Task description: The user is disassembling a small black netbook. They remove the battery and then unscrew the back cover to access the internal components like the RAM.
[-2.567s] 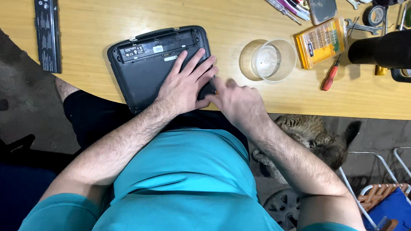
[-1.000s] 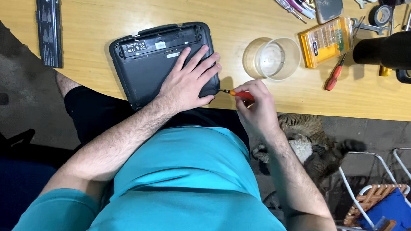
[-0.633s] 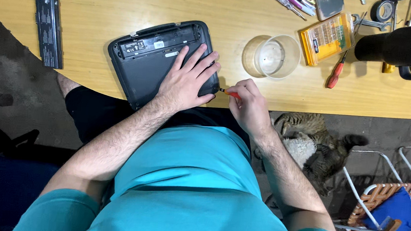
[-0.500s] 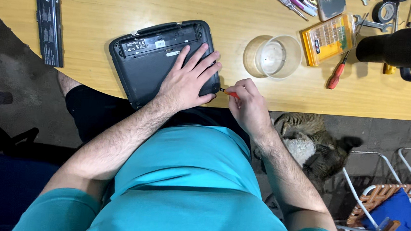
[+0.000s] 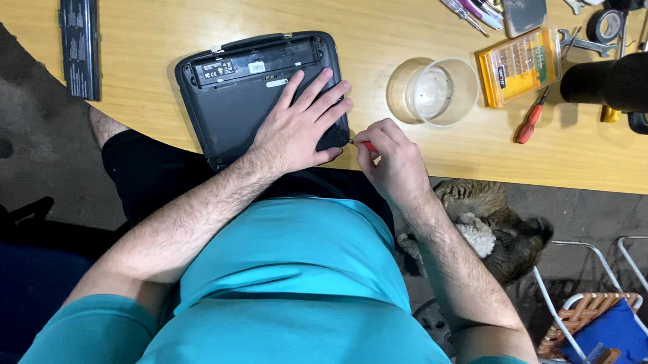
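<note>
Laptop point(image 5: 250, 95) lay battery-less at the bench's near edge, left hand point(image 5: 297, 126) flat, right hand point(image 5: 388, 152) pinching a screwdriver point(image 5: 363, 143); base unopened.

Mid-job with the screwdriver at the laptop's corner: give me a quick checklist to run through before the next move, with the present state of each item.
1. Left hand flat on the upturned laptop, pinning it: ok.
2. Right hand gripping the red-handled screwdriver: ok.
3. Tip seated in a screw: cannot tell.
4. Laptop fully on the table: not ok, near corner overhangs the edge.
5. Clear cup beside the right hand: ok.
6. Battery out, lying apart: ok.
</note>
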